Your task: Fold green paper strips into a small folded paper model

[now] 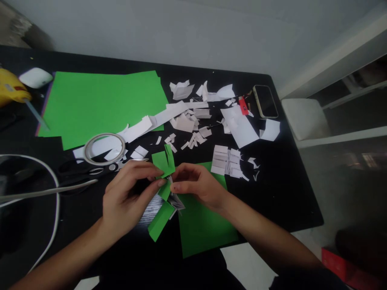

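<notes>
A folded green paper strip with small white paper pieces along one side is held up over the table's front part. My left hand pinches the strip between thumb and fingers near its upper half. From the other side, my right hand closes thumb and fingers on the same strip, at the white pieces. The strip's top end has narrow slits and its lower end hangs free. Beneath my right hand lies a green sheet, partly covered by the wrist.
Large green sheets lie at the back left, beside a yellow glue gun. A tape roll, scissors and a white cable are left. White scraps spread across the middle; a phone lies back right.
</notes>
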Motion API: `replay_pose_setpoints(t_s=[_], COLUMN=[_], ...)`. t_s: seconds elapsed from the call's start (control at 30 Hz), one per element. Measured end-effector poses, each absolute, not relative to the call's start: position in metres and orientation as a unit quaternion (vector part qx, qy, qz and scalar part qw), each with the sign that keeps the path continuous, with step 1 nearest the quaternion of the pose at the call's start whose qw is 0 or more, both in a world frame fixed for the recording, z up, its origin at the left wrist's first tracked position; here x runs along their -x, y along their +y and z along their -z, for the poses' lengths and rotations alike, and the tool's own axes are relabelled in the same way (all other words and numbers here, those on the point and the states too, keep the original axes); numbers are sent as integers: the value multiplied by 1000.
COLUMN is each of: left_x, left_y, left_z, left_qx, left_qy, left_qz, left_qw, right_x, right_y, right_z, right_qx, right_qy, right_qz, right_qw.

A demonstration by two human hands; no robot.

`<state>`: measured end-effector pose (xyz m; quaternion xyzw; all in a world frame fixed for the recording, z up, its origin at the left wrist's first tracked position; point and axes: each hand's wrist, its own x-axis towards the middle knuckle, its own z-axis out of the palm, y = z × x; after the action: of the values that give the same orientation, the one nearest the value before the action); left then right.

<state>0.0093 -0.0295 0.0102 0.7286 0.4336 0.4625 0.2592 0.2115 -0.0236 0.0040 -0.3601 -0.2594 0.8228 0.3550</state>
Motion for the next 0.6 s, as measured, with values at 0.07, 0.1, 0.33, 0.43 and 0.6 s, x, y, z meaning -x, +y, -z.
replay_pose_setpoints(t_s=[0.07, 0.1, 0.33, 0.43, 0.6], left_x=[-9, -9, -9, -9, -9], left_y=[-29, -29, -30, -31, -32], left_z=[-10, -10, -12, -13, -13], left_qx=[-731, -731, -728, -729, -727], left_qy=[433, 435, 441, 438, 448], left_qz=[-463, -462, -458, -461, -457], left_qw=[253, 251, 254, 252, 249], right_x=[-211, -211, -211, -212, -213], right_y=[-23, -23, -23, -23, -24], right_z=[-4, -5, -7, -8, -9], right_qx=[360, 362, 361, 358, 367], right_qy=[-262, -264, -270, -273, -303], right_qz=[-824, -824, -822, -823, -804], right_qw=[350, 348, 347, 345, 355])
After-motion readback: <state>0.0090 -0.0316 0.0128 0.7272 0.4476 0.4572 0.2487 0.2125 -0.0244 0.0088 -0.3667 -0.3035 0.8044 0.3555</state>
